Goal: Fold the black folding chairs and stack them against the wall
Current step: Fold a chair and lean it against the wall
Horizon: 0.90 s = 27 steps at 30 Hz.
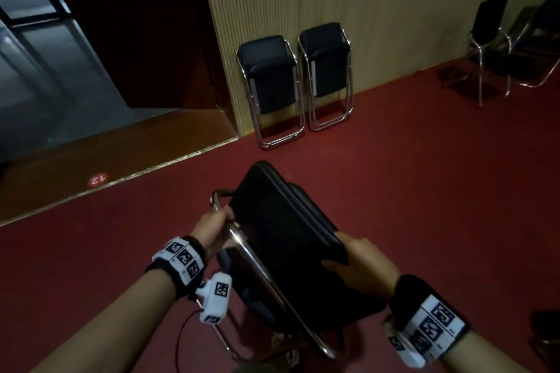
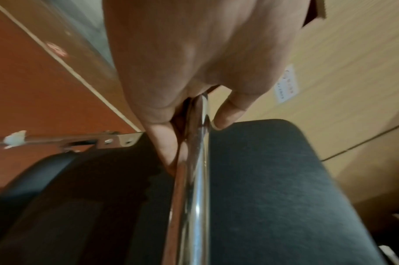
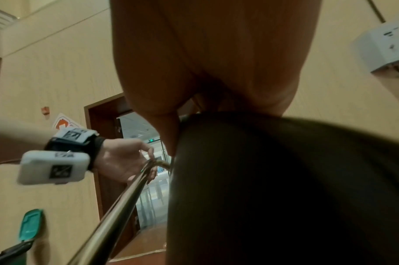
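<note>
I hold a black folding chair [image 1: 281,230] folded nearly flat, tilted, just in front of me over the red carpet. My left hand [image 1: 212,225] grips its chrome frame tube [image 2: 194,179], fingers wrapped round it. My right hand [image 1: 360,263] grips the edge of the black seat pad [image 3: 284,179], thumb on top. Two folded black chairs [image 1: 269,82] [image 1: 328,70] lean upright side by side against the ribbed beige wall [image 1: 378,9] ahead. Unfolded black chairs [image 1: 497,39] stand at the far right by the wall.
An open dark doorway [image 1: 121,39] with a wooden threshold [image 1: 106,160] lies to the left of the leaning chairs. A round red "12" sticker [image 1: 97,179] marks the threshold. Red carpet [image 1: 424,175] stretches between me and the wall.
</note>
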Tool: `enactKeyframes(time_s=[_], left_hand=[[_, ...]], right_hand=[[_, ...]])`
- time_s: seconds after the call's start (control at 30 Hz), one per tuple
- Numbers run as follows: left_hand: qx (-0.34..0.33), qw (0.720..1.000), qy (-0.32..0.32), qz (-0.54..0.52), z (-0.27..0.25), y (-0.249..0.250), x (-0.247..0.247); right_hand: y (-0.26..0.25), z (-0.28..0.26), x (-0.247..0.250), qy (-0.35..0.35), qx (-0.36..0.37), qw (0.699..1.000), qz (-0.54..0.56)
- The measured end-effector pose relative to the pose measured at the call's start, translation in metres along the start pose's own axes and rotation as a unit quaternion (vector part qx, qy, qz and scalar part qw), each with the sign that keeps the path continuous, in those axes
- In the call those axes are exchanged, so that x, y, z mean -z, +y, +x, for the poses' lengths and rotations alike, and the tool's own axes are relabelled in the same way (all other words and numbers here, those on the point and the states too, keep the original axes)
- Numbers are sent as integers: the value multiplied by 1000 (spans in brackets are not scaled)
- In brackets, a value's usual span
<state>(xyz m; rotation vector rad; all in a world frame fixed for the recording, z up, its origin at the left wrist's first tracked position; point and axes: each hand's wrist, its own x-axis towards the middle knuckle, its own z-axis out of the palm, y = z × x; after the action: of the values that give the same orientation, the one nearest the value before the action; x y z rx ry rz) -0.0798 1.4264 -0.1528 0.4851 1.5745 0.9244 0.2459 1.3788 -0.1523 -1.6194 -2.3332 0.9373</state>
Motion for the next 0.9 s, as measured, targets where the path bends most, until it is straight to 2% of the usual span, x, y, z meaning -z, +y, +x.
enactKeyframes(time_s=[0.13, 0.2, 0.23, 0.3, 0.33, 0.4, 0.43, 0.47, 0.6, 0.63, 0.8, 0.83, 0.9], left_hand=[[-5, 999, -37, -18, 27, 41, -25], [4, 998, -54, -19, 68, 70, -43], [2, 998, -59, -28, 68, 71, -44], [5, 996, -85, -35, 115, 101, -70], [3, 995, -94, -35, 110, 103, -75], [17, 992, -118, -40, 156, 139, -102], [12, 991, -124, -41, 151, 142, -108], [7, 991, -132, -35, 171, 159, -117], [8, 991, -128, -33, 223, 202, -134], [8, 991, -126, -40, 223, 201, -132], [15, 995, -96, -30, 296, 246, -157], [16, 994, -98, -36, 297, 248, -157], [17, 996, -86, -35, 335, 276, -179]], right_hand=[[1, 38, 17, 30, 6, 998, -60], [10, 82, 34, 32, -10, 996, -82], [8, 83, 36, 18, -14, 996, -83], [26, 129, 57, 11, -31, 996, -79], [24, 126, 60, -2, -31, 997, -70], [41, 176, 84, -25, -52, 996, -62], [39, 174, 88, -35, -56, 996, -68], [43, 197, 96, -38, -62, 995, -69], [63, 267, 113, -57, -72, 993, -78], [61, 269, 114, -61, -71, 993, -72], [97, 357, 144, -69, -77, 994, -25], [96, 360, 145, -71, -78, 994, -22], [121, 409, 159, -89, -73, 993, -37]])
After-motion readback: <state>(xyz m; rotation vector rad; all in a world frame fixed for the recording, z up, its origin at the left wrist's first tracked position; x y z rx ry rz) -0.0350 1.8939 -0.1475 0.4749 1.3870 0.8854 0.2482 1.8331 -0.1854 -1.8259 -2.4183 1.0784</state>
